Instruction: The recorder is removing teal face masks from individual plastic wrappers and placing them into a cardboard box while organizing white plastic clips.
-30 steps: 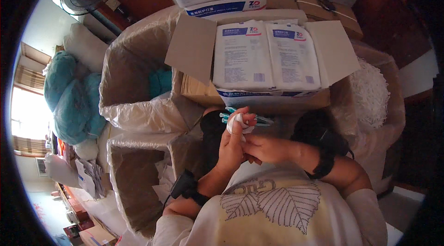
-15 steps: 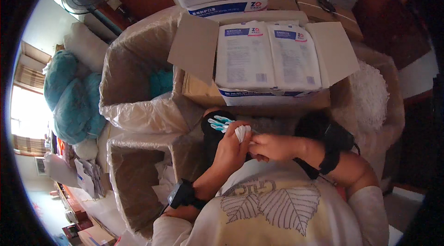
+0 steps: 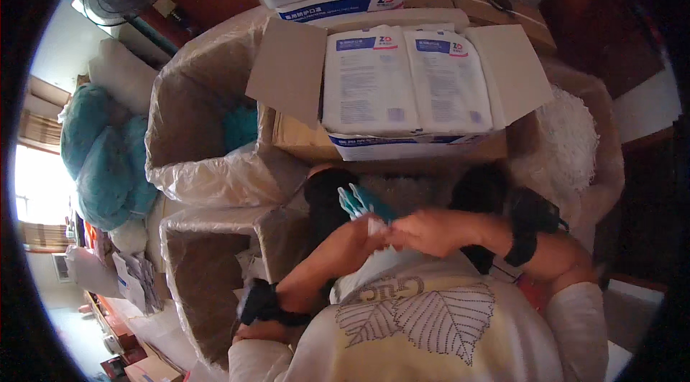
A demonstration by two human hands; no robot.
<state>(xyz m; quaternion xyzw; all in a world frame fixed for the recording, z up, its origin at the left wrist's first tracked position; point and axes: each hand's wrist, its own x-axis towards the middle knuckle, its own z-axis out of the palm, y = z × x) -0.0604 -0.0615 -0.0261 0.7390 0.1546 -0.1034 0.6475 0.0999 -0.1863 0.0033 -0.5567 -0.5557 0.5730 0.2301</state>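
Note:
Close in front of my body, my left hand (image 3: 357, 242) is closed around a teal-and-white bundle (image 3: 365, 202). Several finger-like ends fan out from it, teal with white edges; its exact kind is unclear. A white part of the bundle shows at my left fingertips. My right hand (image 3: 429, 232) meets the left one there, its fingers curled shut and slightly blurred. Whatever lies between those right fingers is hidden. Beyond my hands stands an open carton (image 3: 402, 150) with two stacks of white printed packets (image 3: 370, 87) inside.
Left of the carton is a plastic-lined bin (image 3: 205, 177) with teal material (image 3: 241, 128); a second lined bin (image 3: 208, 217) stands nearer. On the right, another lined bin (image 3: 607, 166) holds a white stringy heap (image 3: 571, 137). Teal bags (image 3: 108, 166) pile up far left.
My hands have turned, with the left wrist lower and flatter. The bundle's teal ends now point up more steeply and show more. The whole view has shifted slightly.

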